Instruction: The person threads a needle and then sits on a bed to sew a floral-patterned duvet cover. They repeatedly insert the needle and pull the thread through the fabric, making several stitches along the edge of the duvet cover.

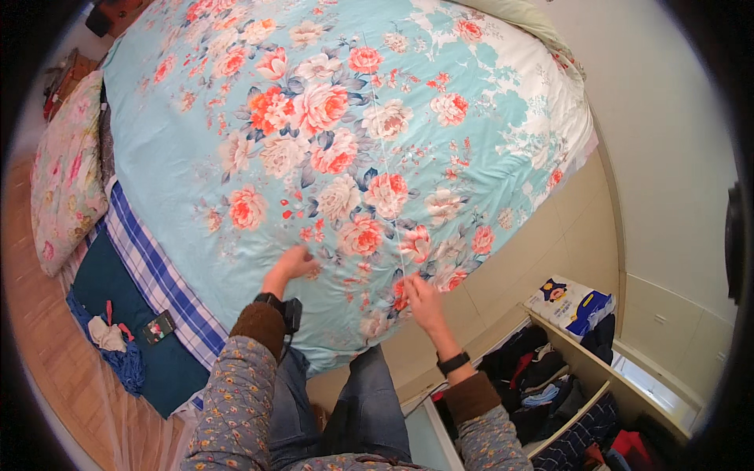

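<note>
A light-blue quilt cover printed with coral and cream flowers [177, 141] lies spread over the bed before me, with small wrinkles near its front edge. A thin white line, a thread or cord [385, 154], runs lengthwise across it. My right hand [423, 299] has its fingertips pinched at the near end of this line, over the cover. My left hand [294, 263] is just above the cover, left of my right hand, with its fingers curled; whether it holds anything cannot be seen. Each wrist wears a dark band.
At the left are a floral pillow [69, 176], a blue checked cloth [150, 253] and a dark teal cloth [165, 377] with crumpled garments and a small box. At the lower right, open compartments hold clothes [530, 377]; a tissue pack [570, 306] rests on their edge. A wall borders the right.
</note>
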